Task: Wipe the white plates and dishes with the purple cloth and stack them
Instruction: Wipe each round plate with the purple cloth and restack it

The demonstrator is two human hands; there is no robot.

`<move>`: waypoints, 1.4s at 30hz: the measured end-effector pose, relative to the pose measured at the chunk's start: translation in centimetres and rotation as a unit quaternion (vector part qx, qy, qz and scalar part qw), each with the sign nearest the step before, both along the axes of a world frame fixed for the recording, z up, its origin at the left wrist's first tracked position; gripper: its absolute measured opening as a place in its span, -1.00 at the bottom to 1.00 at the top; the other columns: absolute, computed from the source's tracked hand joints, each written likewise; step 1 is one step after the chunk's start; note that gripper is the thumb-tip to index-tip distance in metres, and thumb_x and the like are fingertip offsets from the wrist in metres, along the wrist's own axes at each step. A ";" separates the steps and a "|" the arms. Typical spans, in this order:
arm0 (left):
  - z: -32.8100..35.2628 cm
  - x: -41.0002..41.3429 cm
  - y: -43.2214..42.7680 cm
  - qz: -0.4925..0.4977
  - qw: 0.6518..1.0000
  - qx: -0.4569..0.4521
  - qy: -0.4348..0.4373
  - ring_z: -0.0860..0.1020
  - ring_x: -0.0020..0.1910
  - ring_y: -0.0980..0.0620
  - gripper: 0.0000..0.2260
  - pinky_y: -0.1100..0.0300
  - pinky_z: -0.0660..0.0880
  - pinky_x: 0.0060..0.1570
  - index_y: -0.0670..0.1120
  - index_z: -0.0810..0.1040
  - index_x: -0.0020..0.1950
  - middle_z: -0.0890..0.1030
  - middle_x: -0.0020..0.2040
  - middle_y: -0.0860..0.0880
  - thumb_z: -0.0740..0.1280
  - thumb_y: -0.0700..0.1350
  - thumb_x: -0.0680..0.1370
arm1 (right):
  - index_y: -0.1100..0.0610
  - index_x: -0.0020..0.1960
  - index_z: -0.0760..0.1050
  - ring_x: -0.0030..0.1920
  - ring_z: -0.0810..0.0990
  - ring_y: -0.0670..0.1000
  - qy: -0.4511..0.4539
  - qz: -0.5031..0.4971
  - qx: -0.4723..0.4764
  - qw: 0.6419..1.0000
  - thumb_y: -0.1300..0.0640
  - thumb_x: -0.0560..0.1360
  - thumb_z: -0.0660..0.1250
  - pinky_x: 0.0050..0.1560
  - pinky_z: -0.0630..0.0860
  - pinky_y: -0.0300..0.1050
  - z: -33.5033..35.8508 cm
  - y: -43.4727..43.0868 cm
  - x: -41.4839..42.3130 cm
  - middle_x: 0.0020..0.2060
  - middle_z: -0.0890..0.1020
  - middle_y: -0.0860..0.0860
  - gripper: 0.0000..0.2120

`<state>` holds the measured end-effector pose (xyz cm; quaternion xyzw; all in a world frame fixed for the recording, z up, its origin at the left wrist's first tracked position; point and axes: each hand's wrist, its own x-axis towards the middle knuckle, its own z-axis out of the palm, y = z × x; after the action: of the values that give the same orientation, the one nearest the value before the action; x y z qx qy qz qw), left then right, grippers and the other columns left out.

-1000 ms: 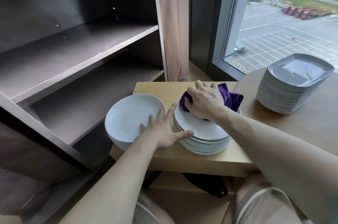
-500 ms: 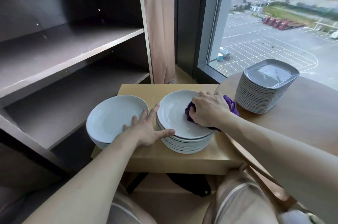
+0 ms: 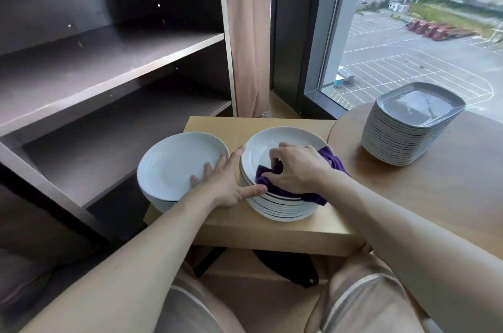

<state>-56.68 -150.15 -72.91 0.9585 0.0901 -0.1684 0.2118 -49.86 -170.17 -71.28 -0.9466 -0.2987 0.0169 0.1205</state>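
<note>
Two stacks of round white plates stand side by side on a small light wooden table (image 3: 272, 232). My right hand (image 3: 296, 169) grips the purple cloth (image 3: 307, 194) and presses it on the top plate of the right stack (image 3: 272, 142), near its front edge. My left hand (image 3: 226, 180) lies flat with spread fingers between the stacks, fingers on the rim of the left stack (image 3: 177, 164), thumb against the side of the right stack.
A tall stack of grey square-ish dishes (image 3: 408, 126) stands on a round wooden table (image 3: 449, 191) at the right, by the window. An open dark shelf unit (image 3: 109, 74) stands to the left. My knees are under the small table.
My right hand has drawn the cloth from the far side of the top plate toward its near edge. My left hand stays between the stacks.
</note>
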 end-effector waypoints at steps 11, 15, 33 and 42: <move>-0.2 -0.1 0.1 -0.012 1.000 0.009 -0.001 -0.11 0.65 -0.22 0.06 -0.44 -0.02 0.44 0.53 -0.36 0.45 -0.14 0.69 0.11 0.23 0.70 0.17 | -0.05 -0.10 0.45 -0.14 0.44 0.01 -0.094 -0.022 0.072 0.993 -0.31 0.51 0.26 -0.04 0.32 0.02 -1.7 3.1 3.1 -0.17 0.45 -0.11 -0.67; -0.3 -0.2 0.0 -0.002 1.000 -0.003 -0.003 -0.15 0.65 -0.21 0.11 -0.44 -0.07 0.44 0.55 -0.36 0.44 -0.17 0.69 0.10 0.15 0.75 0.03 | -0.04 -0.04 0.46 -0.06 0.47 0.09 -0.115 -0.067 0.041 0.990 -0.29 0.56 0.23 0.09 0.38 0.12 -1.8 3.6 4.7 -0.07 0.46 -0.03 -0.68; -0.5 -0.2 -0.1 -0.002 1.000 0.022 -0.013 -0.10 0.64 -0.24 0.13 -0.43 -0.03 0.44 0.51 -0.39 0.45 -0.15 0.69 0.08 0.01 0.79 -0.02 | 0.02 0.15 0.57 0.13 0.49 0.21 -0.128 -0.198 -0.076 0.969 -0.08 0.62 0.13 0.20 0.32 0.21 -0.5 -1.1 3.8 0.08 0.52 0.13 -0.69; -0.9 -0.2 0.1 -0.006 0.999 0.036 -0.025 -0.05 0.64 -0.24 0.09 -0.44 0.02 0.42 0.52 -0.42 0.43 -0.15 0.69 0.08 -0.01 0.80 0.03 | -0.01 -0.07 0.39 0.08 0.49 0.16 -0.079 -0.173 -0.055 0.980 -0.14 0.57 0.14 0.06 0.22 0.14 0.0 -1.6 0.3 0.01 0.52 0.07 -0.78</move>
<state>-56.91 -150.05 -73.79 0.9699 0.0854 -0.1421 0.1783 -49.55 -171.81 -71.29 -0.9875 -0.1375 -0.0622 0.0453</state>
